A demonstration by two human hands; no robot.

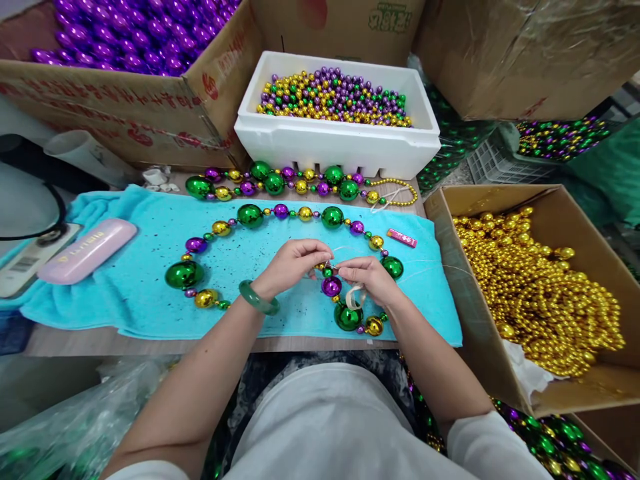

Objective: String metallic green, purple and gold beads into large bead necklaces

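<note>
My left hand (299, 261), with a green bangle (259, 298) at its wrist, pinches the end of a bead necklace (331, 286). Its green, purple and gold balls lie in a rough loop on a turquoise towel (145, 280). Close against it, my right hand (371, 279) is closed, fingertips at the same small beads. A pale looped handle (356, 297) hangs at its fingers, seemingly of small scissors; a thin metal glint shows at the fingertips. Fine clear thread runs off to the right. What exactly lies between the fingertips is hidden.
Behind the towel lies a second bead strand (273, 184). A white foam box (337, 143) of loose beads stands further back. Cartons hold purple balls (145, 33) and gold bead strands (545, 293). A pink case (87, 252) and a small pink packet (401, 238) rest on the towel.
</note>
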